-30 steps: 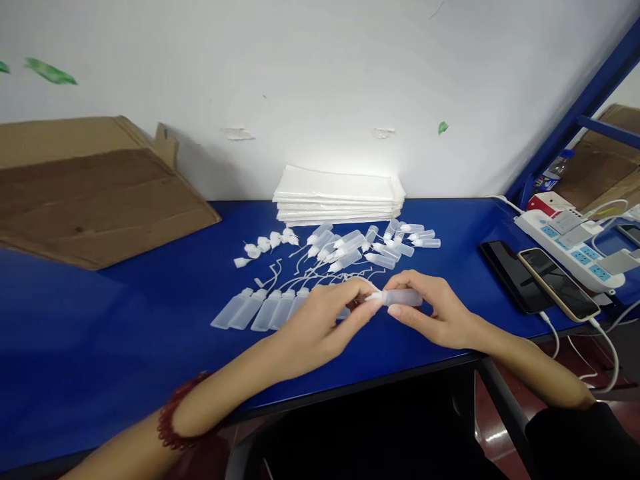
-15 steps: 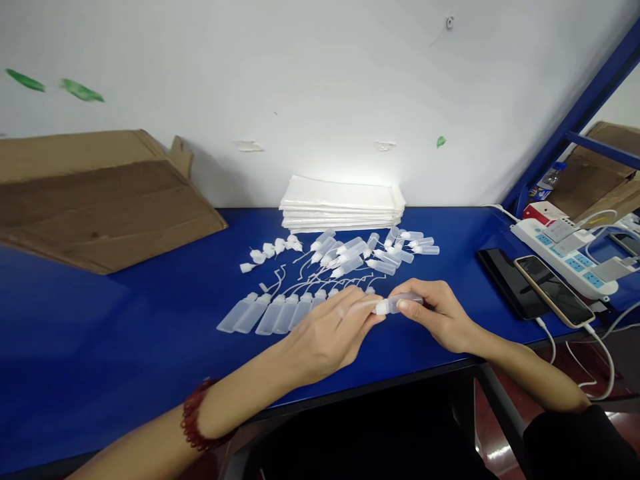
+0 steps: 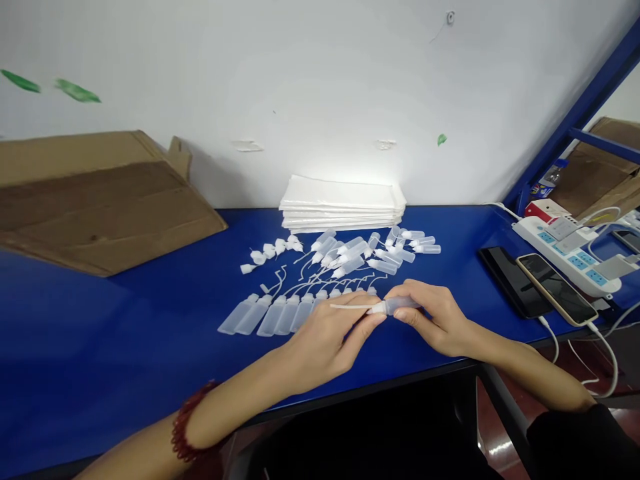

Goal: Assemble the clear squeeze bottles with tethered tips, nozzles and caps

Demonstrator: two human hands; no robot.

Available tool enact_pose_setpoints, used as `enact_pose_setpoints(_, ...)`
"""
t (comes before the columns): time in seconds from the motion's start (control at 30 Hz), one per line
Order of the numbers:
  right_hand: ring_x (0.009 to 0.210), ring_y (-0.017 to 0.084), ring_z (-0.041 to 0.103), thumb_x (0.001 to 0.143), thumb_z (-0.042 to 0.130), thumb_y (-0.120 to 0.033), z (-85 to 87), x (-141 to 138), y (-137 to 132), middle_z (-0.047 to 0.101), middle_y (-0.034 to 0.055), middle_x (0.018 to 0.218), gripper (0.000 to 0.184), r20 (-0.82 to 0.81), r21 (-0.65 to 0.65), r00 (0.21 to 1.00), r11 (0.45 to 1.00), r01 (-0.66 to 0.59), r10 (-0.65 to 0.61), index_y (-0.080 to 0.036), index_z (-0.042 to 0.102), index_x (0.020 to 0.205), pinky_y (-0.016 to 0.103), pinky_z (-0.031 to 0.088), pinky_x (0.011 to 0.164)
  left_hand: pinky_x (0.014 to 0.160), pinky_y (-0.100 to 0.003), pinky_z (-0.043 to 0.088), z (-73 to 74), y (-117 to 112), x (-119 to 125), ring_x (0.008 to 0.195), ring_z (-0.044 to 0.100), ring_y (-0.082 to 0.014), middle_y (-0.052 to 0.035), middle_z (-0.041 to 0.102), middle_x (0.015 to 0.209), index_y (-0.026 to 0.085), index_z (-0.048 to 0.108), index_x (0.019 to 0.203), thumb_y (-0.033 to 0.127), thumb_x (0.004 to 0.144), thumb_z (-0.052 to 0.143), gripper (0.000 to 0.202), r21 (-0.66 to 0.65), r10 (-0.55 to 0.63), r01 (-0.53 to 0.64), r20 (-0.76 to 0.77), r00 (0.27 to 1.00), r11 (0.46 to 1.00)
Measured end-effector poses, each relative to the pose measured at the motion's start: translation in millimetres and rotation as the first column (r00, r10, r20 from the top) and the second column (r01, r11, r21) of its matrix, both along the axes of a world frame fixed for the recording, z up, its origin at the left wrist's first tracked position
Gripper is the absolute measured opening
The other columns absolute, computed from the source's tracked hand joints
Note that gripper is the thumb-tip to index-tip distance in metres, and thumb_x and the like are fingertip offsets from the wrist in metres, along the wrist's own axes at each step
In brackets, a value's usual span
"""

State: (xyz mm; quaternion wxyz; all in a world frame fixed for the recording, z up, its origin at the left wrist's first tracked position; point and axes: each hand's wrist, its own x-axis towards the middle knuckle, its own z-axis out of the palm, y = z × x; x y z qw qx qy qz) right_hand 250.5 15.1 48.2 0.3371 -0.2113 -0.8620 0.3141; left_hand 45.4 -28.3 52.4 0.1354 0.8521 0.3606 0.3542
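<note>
A small translucent squeeze bottle [image 3: 400, 305] lies level between my hands above the table's near side. My right hand [image 3: 443, 320] is closed round its body. My left hand [image 3: 327, 340] pinches the white cap [image 3: 379, 308] at the bottle's neck between thumb and fingers. From that cap a thin white spout [image 3: 350, 307] points left across the back of my left hand. Beyond my left hand lies a row of flat translucent bottles [image 3: 273, 316] with long bent spouts, partly hidden by my fingers. Behind the row are several small capped bottles [image 3: 350, 250] in a loose heap.
Several loose white caps [image 3: 257, 257] lie left of the heap. White packets [image 3: 343, 203] are stacked against the wall. Cardboard [image 3: 100, 200] leans at left. At right, a phone [image 3: 556, 290] and a black device [image 3: 515, 280] rest beside a power strip [image 3: 567, 257] with cables.
My left hand has turned slightly at the cap, with its thumb now nearer the neck. The spout shows more plainly over the hand. My right hand keeps its hold on the bottle.
</note>
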Motion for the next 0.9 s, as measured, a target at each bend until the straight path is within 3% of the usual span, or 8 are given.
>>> enact_pose_setpoints(0.17, 0.060, 0.010, 0.047, 0.098, 0.044, -0.051, -1.2, -2, 3, 0.054, -0.0013, 0.068, 0.042, 0.010, -0.251, 1.000, 0.968, 0.014, -0.012, -0.015, 0.060, 0.085, 0.024, 0.039, 0.058, 0.062, -0.029, 0.050, -15.1, 5, -3, 0.069, 0.059, -0.0174, -0.0079, 0.069, 0.084, 0.014, 0.056, 0.092, 0.009, 0.097, 0.045, 0.013, 0.401, 0.063, -0.008, -0.125, 0.990, 0.916)
enact_pose_setpoints(0.23, 0.053, 0.009, 0.038, 0.096, 0.047, -0.056, -1.0, -3, 3, 0.043, -0.0052, 0.061, 0.044, 0.014, -0.396, 1.000, 0.918, 0.019, -0.015, -0.015, 0.060, 0.083, 0.023, 0.032, 0.052, 0.063, -0.029, 0.050, -13.3, 6, -4, 0.070, 0.060, -0.0170, -0.0074, 0.069, 0.083, 0.015, 0.056, 0.091, 0.010, 0.097, 0.045, 0.014, 0.383, 0.048, 0.006, -0.131, 0.990, 0.924)
enact_pose_setpoints(0.33, 0.049, 0.008, 0.033, 0.095, 0.045, -0.059, -1.6, -5, 3, 0.035, -0.0074, 0.057, 0.047, 0.032, -0.521, 0.999, 0.853, 0.018, -0.001, -0.015, 0.060, 0.085, 0.023, 0.027, 0.048, 0.062, -0.024, 0.049, -0.9, 7, -8, 0.067, 0.062, -0.0136, -0.0035, 0.067, 0.079, 0.016, 0.059, 0.087, 0.018, 0.100, 0.041, 0.022, 0.115, 0.023, -0.010, -0.112, 0.993, 0.993)
enact_pose_setpoints(0.43, 0.059, 0.012, 0.048, 0.099, 0.042, -0.051, -6.6, -8, 3, 0.050, -0.0022, 0.066, 0.043, 0.116, -0.341, 0.992, 0.936, 0.089, -0.052, -0.014, 0.062, 0.093, 0.025, 0.041, 0.057, 0.054, -0.022, 0.042, 15.6, 11, -18, 0.054, 0.054, -0.0102, 0.0019, 0.059, 0.066, 0.018, 0.058, 0.076, 0.028, 0.099, 0.039, 0.032, -0.153, 0.088, -0.102, -0.092, 0.992, 0.983)
enact_pose_setpoints(0.53, 0.080, 0.020, 0.061, 0.100, 0.044, -0.039, -16.0, -13, 4, 0.063, 0.0091, 0.093, 0.036, 0.252, 0.004, 0.957, 0.989, 0.148, -0.145, -0.011, 0.058, 0.118, 0.034, 0.053, 0.072, 0.053, -0.024, 0.037, 22.7, 24, -37, 0.053, 0.050, -0.0124, 0.0018, 0.054, 0.058, 0.018, 0.056, 0.067, 0.041, 0.094, 0.042, 0.038, -0.194, 0.289, -0.302, -0.090, 0.953, 0.933)
enact_pose_setpoints(0.67, 0.105, 0.029, 0.058, 0.100, 0.044, -0.030, -24.5, -20, 5, 0.057, 0.0206, 0.119, 0.037, 0.387, 0.327, 0.907, 0.944, 0.035, -0.167, -0.009, 0.053, 0.129, 0.038, 0.058, 0.069, 0.058, -0.029, 0.036, 9.2, 50, -63, 0.058, 0.053, -0.0173, -0.0021, 0.061, 0.062, 0.018, 0.063, 0.075, 0.045, 0.085, 0.046, 0.033, -0.163, 0.652, -0.669, -0.151, 0.743, 0.725)
enact_pose_setpoints(0.8, 0.106, 0.028, 0.055, 0.102, 0.040, -0.027, -25.7, -24, 4, 0.058, 0.0200, 0.122, 0.033, 0.412, 0.423, 0.901, 0.904, -0.058, -0.136, -0.009, 0.059, 0.122, 0.039, 0.059, 0.074, 0.063, -0.033, 0.043, -12.2, 70, -73, 0.064, 0.061, -0.0235, -0.0059, 0.065, 0.063, 0.016, 0.068, 0.077, 0.044, 0.082, 0.049, 0.034, -0.237, 0.646, -0.670, -0.183, 0.742, 0.703)
enact_pose_setpoints(0.9, 0.109, 0.028, 0.053, 0.102, 0.042, -0.028, -27.6, -24, 5, 0.059, 0.0209, 0.125, 0.034, 0.406, 0.463, 0.904, 0.882, -0.082, -0.130, -0.006, 0.058, 0.122, 0.044, 0.057, 0.087, 0.073, -0.034, 0.053, -18.9, 73, -71, 0.083, 0.069, -0.0264, -0.0092, 0.076, 0.087, 0.013, 0.071, 0.102, 0.042, 0.081, 0.052, 0.040, -0.332, 0.585, -0.605, -0.169, 0.793, 0.724)
